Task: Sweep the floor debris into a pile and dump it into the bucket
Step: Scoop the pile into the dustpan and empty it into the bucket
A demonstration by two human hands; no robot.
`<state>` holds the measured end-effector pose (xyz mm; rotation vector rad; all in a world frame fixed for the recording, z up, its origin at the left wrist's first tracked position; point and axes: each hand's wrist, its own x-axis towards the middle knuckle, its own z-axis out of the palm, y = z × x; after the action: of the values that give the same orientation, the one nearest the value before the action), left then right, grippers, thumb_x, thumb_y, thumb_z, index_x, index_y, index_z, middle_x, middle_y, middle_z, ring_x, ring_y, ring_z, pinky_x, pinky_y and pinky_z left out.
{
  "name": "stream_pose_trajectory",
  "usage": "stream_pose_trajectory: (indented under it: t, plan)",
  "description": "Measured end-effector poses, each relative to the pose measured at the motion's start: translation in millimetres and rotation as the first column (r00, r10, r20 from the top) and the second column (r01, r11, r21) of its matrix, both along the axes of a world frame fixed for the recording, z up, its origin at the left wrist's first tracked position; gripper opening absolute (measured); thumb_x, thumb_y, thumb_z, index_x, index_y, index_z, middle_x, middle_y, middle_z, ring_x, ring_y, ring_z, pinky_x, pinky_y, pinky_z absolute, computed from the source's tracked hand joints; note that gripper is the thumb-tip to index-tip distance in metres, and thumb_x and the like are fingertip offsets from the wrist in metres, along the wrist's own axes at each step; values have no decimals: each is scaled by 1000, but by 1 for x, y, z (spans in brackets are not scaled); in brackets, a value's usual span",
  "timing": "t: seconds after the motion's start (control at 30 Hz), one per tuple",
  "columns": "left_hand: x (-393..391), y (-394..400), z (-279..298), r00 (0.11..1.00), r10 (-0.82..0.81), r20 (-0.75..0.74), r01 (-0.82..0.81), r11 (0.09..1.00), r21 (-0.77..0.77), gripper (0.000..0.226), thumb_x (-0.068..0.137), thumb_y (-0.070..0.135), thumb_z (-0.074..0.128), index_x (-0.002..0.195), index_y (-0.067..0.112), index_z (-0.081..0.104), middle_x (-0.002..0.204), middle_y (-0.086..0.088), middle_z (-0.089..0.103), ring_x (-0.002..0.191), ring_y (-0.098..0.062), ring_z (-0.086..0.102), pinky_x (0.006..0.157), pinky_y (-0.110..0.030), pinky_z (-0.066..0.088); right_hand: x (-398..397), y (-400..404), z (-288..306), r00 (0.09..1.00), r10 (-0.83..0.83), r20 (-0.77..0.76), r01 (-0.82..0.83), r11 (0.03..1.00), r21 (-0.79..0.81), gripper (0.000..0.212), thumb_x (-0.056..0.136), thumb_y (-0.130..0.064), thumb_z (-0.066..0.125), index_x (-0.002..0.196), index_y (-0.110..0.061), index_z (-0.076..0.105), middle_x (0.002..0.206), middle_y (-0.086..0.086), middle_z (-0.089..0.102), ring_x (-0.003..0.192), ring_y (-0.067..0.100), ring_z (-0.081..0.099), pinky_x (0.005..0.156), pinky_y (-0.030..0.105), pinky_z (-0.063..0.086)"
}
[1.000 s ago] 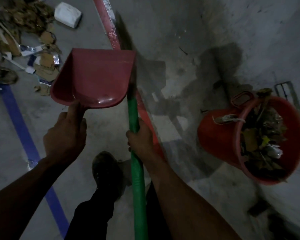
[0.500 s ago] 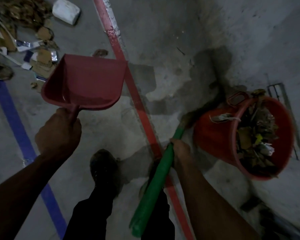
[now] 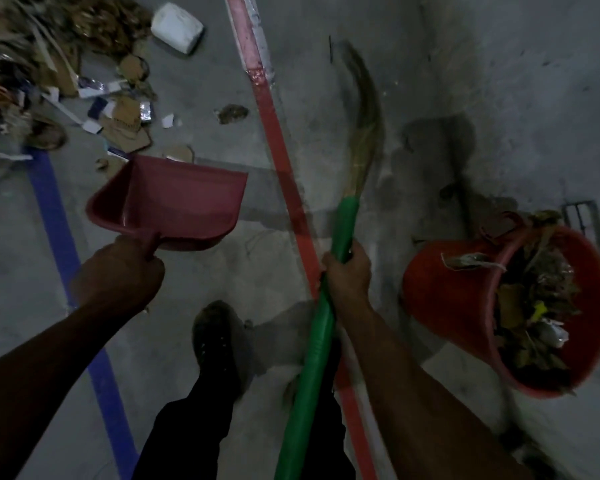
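Our left hand (image 3: 118, 275) grips the dustpan (image 3: 174, 202), our right hand (image 3: 347, 271) the broom (image 3: 326, 306); the debris (image 3: 84, 64) lies ahead-left, nearer the left fingers.

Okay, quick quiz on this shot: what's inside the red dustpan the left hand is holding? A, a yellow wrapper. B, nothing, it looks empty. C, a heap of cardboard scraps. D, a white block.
B: the dustpan, gripped at its handle by the left hand, shows only its bare red inside; the debris pile lies on the floor beyond it.

Red bucket (image 3: 440, 292) brimful of debris (image 3: 534, 306)
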<state>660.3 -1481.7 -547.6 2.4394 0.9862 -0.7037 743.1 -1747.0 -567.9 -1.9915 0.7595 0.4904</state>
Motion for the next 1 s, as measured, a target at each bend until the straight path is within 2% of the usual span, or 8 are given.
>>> stream_pose_trajectory:
  t: [0.1, 0.27, 0.5, 0.63, 0.73, 0.8, 0.9, 1.0]
  plan:
    - [5, 7, -1, 1000, 13, -2, -13, 1000, -2, 26, 91, 16, 54, 105, -6, 51, 107, -28, 57, 99, -43, 56, 70, -35, 32, 27, -17, 0, 1000, -23, 18, 24, 998, -59, 28, 87, -5, 56, 115, -8, 59, 87, 13, 63, 63, 25, 61, 51, 31, 53]
    - [3, 23, -16, 996, 88, -4, -88, 996, -1, 22, 87, 21, 56, 93, 4, 43, 91, -18, 54, 75, -29, 48, 65, -34, 36, 83, -18, -5, 991, -27, -129, 21, 999, -47, 25, 90, -1, 55, 114, 2, 57, 81, 14, 57, 56, 23, 55, 41, 25, 49]
    - [-9, 45, -15, 987, 150, -54, -147, 988, 53, 20, 88, 18, 54, 93, 6, 40, 84, -14, 51, 73, -30, 49, 67, -35, 36, 73, 88, -31, 901, 342, -266, -363, 931, -35, 25, 85, -13, 66, 108, -8, 59, 88, 12, 65, 70, 27, 67, 52, 32, 55]
    - [-15, 61, -11, 978, 183, -100, -178, 982, 60, 25, 86, 21, 54, 102, 3, 46, 99, -22, 59, 89, -40, 60, 71, -39, 40, 49, 155, -32, 821, 504, -269, -501, 861, 84, 25, 85, -9, 57, 110, -10, 60, 98, 15, 67, 85, 34, 69, 74, 49, 60]
    - [-19, 74, -8, 991, 82, -110, -73, 994, 81, 46, 83, 29, 43, 126, 12, 46, 103, -18, 54, 86, -38, 61, 66, -35, 41, 44, 187, -23, 763, 603, -233, -588, 797, 136, 34, 82, -8, 57, 116, -8, 57, 103, 18, 66, 89, 37, 68, 77, 49, 59]
    - [-17, 78, 0, 986, 106, -125, -99, 993, 68, 54, 87, 24, 47, 138, 9, 40, 111, -20, 54, 92, -39, 60, 70, -37, 44, 46, 195, -10, 745, 639, -191, -622, 769, 148, 31, 84, -7, 57, 115, -11, 56, 99, 15, 65, 85, 33, 67, 73, 46, 60]
    - [-4, 82, 19, 962, 248, -112, -244, 969, 46, 50, 89, 19, 53, 131, -5, 40, 113, -25, 59, 97, -42, 60, 80, -44, 46, 57, 188, 12, 776, 621, -111, -608, 783, 130, 29, 86, -5, 55, 111, -18, 56, 89, 9, 64, 69, 22, 63, 55, 31, 54]
    - [10, 85, 29, 966, 248, -77, -247, 969, 30, 38, 91, 14, 50, 125, -1, 44, 117, -22, 56, 100, -40, 59, 80, -43, 45, 83, 175, 30, 843, 537, -32, -534, 843, 73, 26, 85, 0, 55, 107, -13, 58, 81, 9, 63, 58, 20, 60, 44, 25, 48]
